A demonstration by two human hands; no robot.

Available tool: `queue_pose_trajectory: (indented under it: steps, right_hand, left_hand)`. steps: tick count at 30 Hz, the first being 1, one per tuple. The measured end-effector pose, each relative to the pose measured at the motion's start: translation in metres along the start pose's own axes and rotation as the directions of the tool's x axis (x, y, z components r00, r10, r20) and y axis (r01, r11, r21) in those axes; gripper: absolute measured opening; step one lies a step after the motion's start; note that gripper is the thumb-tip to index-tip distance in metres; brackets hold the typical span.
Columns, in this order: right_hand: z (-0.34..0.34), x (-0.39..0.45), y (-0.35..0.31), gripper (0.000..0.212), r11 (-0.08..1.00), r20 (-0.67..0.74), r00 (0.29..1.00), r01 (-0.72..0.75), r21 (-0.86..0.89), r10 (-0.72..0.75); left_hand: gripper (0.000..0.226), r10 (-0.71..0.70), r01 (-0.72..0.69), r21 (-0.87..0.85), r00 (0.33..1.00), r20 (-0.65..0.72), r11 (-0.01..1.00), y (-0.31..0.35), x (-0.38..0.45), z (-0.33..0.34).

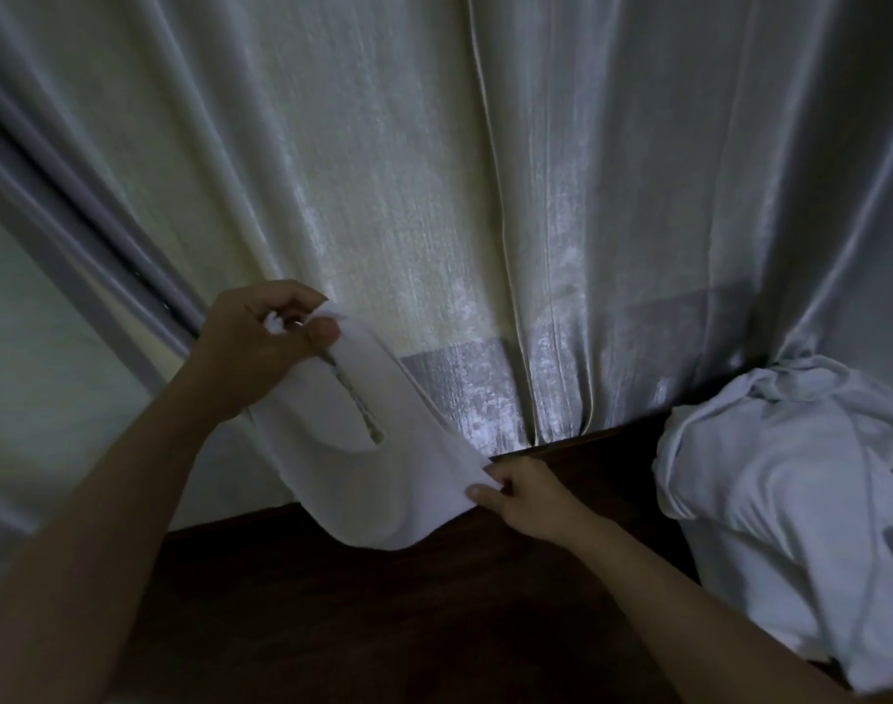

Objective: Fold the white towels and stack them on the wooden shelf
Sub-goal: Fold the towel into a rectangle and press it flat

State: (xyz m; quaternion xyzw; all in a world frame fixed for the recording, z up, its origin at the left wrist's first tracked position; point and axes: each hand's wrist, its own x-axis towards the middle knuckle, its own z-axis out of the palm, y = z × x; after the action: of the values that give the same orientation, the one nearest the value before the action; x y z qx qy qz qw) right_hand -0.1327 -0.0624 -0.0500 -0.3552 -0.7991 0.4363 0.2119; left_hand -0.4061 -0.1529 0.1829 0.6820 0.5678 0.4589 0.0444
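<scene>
I am pinching the white towel [383,480] with my left hand [261,337] fingers and my right hand [525,495] fingers above the wooden shelf [383,627].

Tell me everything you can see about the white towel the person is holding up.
The white towel is small, soft-looking cloth, hanging slack in the air between both hands. The left hand pinches its upper end, raised before the curtain; the right hand pinches a lower corner over the dark wooden surface. It sags in a curve between the grips, partly doubled over, with a narrow dark gap in its folds.
</scene>
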Motion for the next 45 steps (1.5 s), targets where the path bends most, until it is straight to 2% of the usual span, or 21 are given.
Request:
queue_pose_trajectory:
  steps: [3,5,7,11,15,21,23,24,25,26,27,29,31,32,34,36,39,42,45]
  right_hand:
    - [-0.002,-0.006,0.010,0.043,0.998,-0.076,0.995,-0.059,0.038,0.062]
    - [-0.004,-0.010,0.016,0.051,0.993,-0.159,0.983,-0.084,0.088,0.097]
    - [-0.008,-0.014,0.021,0.051,0.973,-0.208,0.964,-0.127,0.192,0.167]
    - [-0.012,-0.016,0.025,0.028,0.874,-0.233,0.924,-0.173,0.454,0.304]
    - [-0.018,-0.016,0.031,0.028,0.786,-0.202,0.889,-0.233,0.573,0.411]
    - [-0.026,-0.010,0.034,0.026,0.508,-0.138,0.770,-0.263,0.820,0.623]
    - [-0.029,-0.004,0.034,0.022,0.348,-0.104,0.701,-0.215,0.913,0.705]
    - [-0.031,-0.001,0.032,0.019,0.338,-0.139,0.651,-0.191,0.922,0.747]
    - [-0.032,0.002,0.027,0.015,0.402,-0.222,0.601,-0.183,0.897,0.768]
    - [-0.032,0.006,0.020,0.011,0.517,-0.339,0.572,-0.179,0.837,0.747]
    - [-0.033,0.011,0.009,0.008,0.646,-0.459,0.579,-0.160,0.746,0.674]
    - [-0.038,0.018,-0.027,0.010,0.844,-0.576,0.710,-0.048,0.535,0.405]
    - [-0.046,0.024,-0.070,0.010,0.919,-0.506,0.853,0.090,0.385,0.128]
    - [-0.049,0.026,-0.091,0.012,0.936,-0.445,0.896,0.148,0.321,0.011]
    - [-0.052,0.032,-0.127,0.022,0.939,-0.337,0.927,0.251,0.233,-0.164]
    - [-0.051,0.038,-0.152,0.031,0.943,-0.282,0.932,0.284,0.173,-0.229]
    - [-0.050,0.042,-0.169,0.028,0.954,-0.281,0.933,0.269,0.130,-0.224]
    - [-0.049,0.041,-0.173,0.019,0.937,-0.318,0.940,0.220,0.272,-0.128]
    - [-0.049,0.039,-0.174,0.011,0.896,-0.337,0.940,0.197,0.397,-0.057]
  left_hand:
    - [0.031,-0.005,0.004,0.019,0.999,0.036,1.000,-0.008,-0.003,-0.006]
    - [0.035,-0.044,0.043,0.034,0.999,0.032,0.999,-0.017,-0.006,-0.009]
    - [0.030,-0.098,0.097,0.048,0.995,0.015,0.994,-0.027,-0.008,-0.009]
    - [0.019,-0.168,0.169,0.052,0.986,-0.010,0.984,-0.038,-0.011,-0.002]
    - [0.004,-0.208,0.208,0.008,0.978,-0.004,0.978,-0.040,-0.013,0.011]
    - [0.003,-0.186,0.186,-0.002,0.983,0.007,0.983,-0.034,-0.009,0.029]
    - [0.006,-0.184,0.184,-0.016,0.983,0.016,0.983,-0.031,-0.009,0.036]
    - [0.007,-0.181,0.182,-0.022,0.983,0.012,0.983,-0.030,-0.008,0.038]
    - [0.007,-0.176,0.176,-0.025,0.984,0.010,0.984,-0.028,-0.008,0.040]
    - [0.006,-0.169,0.169,-0.027,0.986,0.015,0.985,-0.027,-0.006,0.042]
    - [0.004,-0.161,0.162,-0.027,0.987,0.028,0.986,-0.025,-0.006,0.044]
    - [0.001,-0.143,0.144,-0.012,0.988,0.065,0.989,-0.023,-0.005,0.048]
    - [0.002,-0.136,0.136,0.007,0.986,0.095,0.991,-0.021,-0.005,0.054]
    - [0.002,-0.132,0.132,0.013,0.986,0.105,0.991,-0.020,-0.005,0.057]
    - [0.005,-0.102,0.099,0.024,0.987,0.123,0.995,-0.018,-0.004,0.060]
    - [0.006,-0.063,0.060,0.024,0.990,0.128,0.998,-0.011,-0.004,0.061]
    - [0.005,-0.031,0.030,0.014,0.995,0.094,0.999,-0.004,-0.004,0.062]
    - [0.004,-0.022,0.021,0.009,0.998,0.067,1.000,-0.002,-0.003,0.065]
    - [0.013,-0.036,0.036,0.008,0.998,0.058,0.999,-0.004,-0.003,0.069]
